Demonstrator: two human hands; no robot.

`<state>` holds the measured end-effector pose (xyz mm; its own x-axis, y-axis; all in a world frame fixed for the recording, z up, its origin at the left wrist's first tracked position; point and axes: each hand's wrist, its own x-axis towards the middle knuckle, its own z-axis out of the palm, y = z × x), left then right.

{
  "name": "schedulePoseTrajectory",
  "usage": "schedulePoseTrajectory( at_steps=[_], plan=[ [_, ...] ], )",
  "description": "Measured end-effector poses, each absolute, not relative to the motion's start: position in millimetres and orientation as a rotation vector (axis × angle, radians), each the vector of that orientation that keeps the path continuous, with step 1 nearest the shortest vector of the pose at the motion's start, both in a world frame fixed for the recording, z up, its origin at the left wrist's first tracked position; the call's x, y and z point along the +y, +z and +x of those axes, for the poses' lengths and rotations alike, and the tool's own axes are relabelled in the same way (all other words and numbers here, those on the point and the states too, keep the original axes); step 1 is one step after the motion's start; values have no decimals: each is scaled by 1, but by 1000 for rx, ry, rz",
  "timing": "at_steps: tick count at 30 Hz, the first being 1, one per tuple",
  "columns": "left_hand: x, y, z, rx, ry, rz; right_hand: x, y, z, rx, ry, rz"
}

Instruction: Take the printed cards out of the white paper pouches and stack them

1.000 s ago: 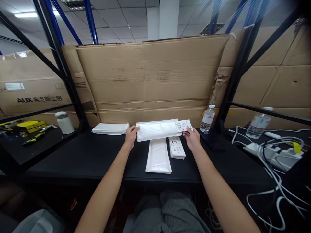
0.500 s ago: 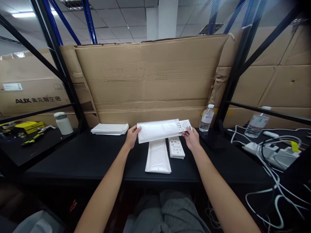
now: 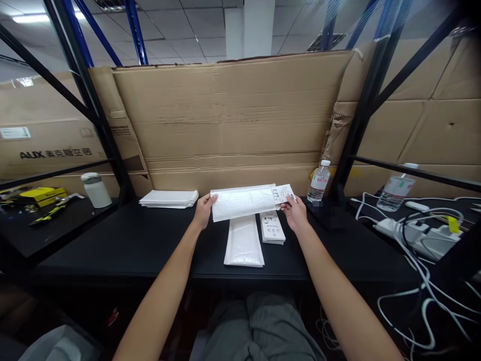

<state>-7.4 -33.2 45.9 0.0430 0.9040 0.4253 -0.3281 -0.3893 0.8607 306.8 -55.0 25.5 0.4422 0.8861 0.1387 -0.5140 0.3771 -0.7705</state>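
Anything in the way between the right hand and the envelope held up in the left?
Nothing visible but the printed box itself, which the right hand holds at the right end of the held envelope, apparently partly inside. The box stack and white packet lie on the desk below.

White mailer (image 3: 242, 204); printed box (image 3: 284, 192) partly inside its right end.

You are getting light from the lamp (image 3: 32, 18) at upper left. The held envelope (image 3: 244, 203) is showing bright at centre, streaks are hazing the upper right, its corner is blacking out, and shadow is filling the bottom.
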Motion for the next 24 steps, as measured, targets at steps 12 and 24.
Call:
schedulePoseTrajectory(
  at_steps=[12,24],
  plan=[
    [-24,37,-12,765,1491,1394,-56,27,306,-597,976,-715],
    [-29,42,-6,742,1553,1401,-59,30,302,-591,984,-724]
  ],
)
